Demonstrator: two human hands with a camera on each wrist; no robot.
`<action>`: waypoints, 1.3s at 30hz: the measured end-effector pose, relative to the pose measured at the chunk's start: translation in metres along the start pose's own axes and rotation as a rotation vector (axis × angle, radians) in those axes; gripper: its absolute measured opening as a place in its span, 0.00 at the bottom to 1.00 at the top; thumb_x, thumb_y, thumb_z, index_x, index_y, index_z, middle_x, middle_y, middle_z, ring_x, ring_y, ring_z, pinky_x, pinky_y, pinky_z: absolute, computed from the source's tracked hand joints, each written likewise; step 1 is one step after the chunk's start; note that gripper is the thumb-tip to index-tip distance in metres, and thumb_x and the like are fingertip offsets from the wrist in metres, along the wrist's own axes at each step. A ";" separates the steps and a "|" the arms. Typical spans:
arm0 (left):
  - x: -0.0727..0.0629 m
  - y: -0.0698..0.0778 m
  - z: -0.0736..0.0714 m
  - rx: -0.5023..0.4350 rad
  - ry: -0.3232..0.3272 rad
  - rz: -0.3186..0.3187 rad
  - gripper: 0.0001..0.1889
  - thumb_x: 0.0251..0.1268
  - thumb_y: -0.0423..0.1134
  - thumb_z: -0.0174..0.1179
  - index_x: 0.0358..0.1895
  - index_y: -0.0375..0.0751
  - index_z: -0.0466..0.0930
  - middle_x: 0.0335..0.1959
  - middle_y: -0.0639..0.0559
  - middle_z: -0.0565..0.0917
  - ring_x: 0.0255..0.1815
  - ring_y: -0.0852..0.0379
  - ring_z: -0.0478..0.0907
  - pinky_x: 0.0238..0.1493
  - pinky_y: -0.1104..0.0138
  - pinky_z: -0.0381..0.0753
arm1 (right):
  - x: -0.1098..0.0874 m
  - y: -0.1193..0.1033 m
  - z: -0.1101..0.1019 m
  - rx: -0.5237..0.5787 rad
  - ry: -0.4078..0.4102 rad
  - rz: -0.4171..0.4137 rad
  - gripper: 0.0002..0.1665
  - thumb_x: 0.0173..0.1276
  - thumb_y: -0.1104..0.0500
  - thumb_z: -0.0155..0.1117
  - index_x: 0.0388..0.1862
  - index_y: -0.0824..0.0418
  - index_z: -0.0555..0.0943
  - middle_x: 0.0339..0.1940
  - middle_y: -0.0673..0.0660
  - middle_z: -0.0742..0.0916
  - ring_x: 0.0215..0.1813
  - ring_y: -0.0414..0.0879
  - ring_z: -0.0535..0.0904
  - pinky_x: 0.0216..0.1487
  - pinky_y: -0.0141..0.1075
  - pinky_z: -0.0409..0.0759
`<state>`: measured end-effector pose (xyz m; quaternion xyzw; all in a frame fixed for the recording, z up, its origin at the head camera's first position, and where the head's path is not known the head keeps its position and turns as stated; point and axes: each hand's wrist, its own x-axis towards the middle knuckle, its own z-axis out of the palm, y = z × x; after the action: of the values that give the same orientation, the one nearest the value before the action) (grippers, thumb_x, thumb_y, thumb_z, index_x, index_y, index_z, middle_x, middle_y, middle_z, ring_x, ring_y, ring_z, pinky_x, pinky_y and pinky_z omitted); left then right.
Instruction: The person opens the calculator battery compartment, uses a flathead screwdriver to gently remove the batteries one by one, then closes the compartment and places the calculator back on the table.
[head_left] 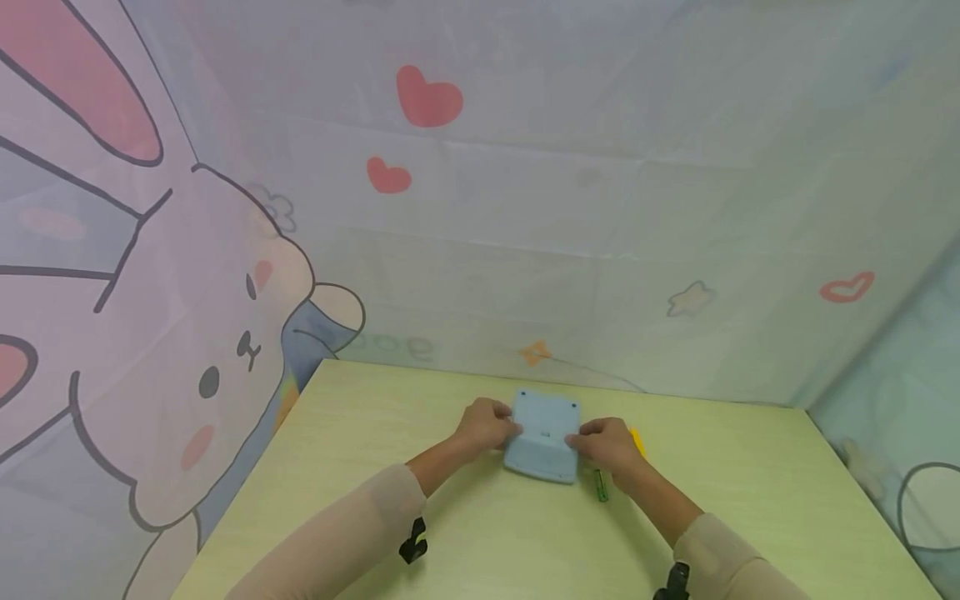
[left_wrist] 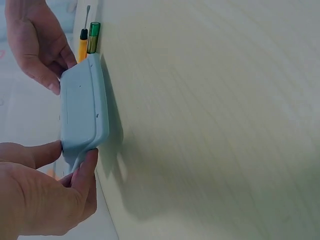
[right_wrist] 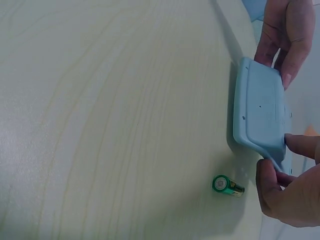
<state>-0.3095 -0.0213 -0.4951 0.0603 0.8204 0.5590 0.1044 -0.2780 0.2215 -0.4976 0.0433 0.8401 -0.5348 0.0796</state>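
Note:
A light blue calculator (head_left: 543, 425) is held back side up between both hands, with two small dark feet near its far edge and a small latch mark mid-back. My left hand (head_left: 486, 425) pinches its left edge between thumb and fingers. On the opposite edge, the right hand (head_left: 611, 442) grips in the same way. Shadow shows under the calculator (left_wrist: 80, 107) in the left wrist view, so it appears slightly raised or tilted. The keys' side is hidden. Close by the right hand, a green battery (right_wrist: 227, 185) lies on the table.
A screwdriver (left_wrist: 83, 45) with a yellow handle lies beside the battery, partly hidden by the right hand in the head view. The pale wood-grain table (head_left: 360, 408) ends at a printed cloth backdrop (head_left: 525, 250) behind and at both sides.

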 end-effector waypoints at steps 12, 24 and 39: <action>-0.004 0.001 0.000 0.098 0.101 0.131 0.23 0.66 0.31 0.73 0.62 0.26 0.82 0.51 0.38 0.87 0.55 0.41 0.85 0.46 0.58 0.89 | -0.008 -0.009 0.000 0.001 0.046 -0.013 0.32 0.74 0.58 0.70 0.68 0.78 0.76 0.66 0.74 0.81 0.62 0.63 0.83 0.65 0.57 0.79; -0.009 0.002 0.004 0.081 0.181 0.257 0.23 0.66 0.28 0.72 0.63 0.26 0.82 0.50 0.37 0.83 0.52 0.42 0.86 0.49 0.57 0.88 | -0.019 -0.019 0.001 -0.024 0.123 -0.062 0.32 0.74 0.57 0.70 0.70 0.73 0.77 0.57 0.66 0.84 0.54 0.56 0.87 0.56 0.51 0.82; -0.010 -0.002 0.010 0.064 0.260 0.353 0.22 0.68 0.27 0.69 0.64 0.27 0.81 0.49 0.38 0.82 0.53 0.41 0.86 0.51 0.56 0.88 | -0.028 -0.022 0.009 0.045 0.190 -0.101 0.32 0.77 0.58 0.66 0.75 0.70 0.74 0.64 0.67 0.82 0.66 0.60 0.81 0.58 0.44 0.84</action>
<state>-0.2972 -0.0155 -0.4997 0.1336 0.8209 0.5453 -0.1040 -0.2532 0.2042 -0.4766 0.0531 0.8327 -0.5504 -0.0285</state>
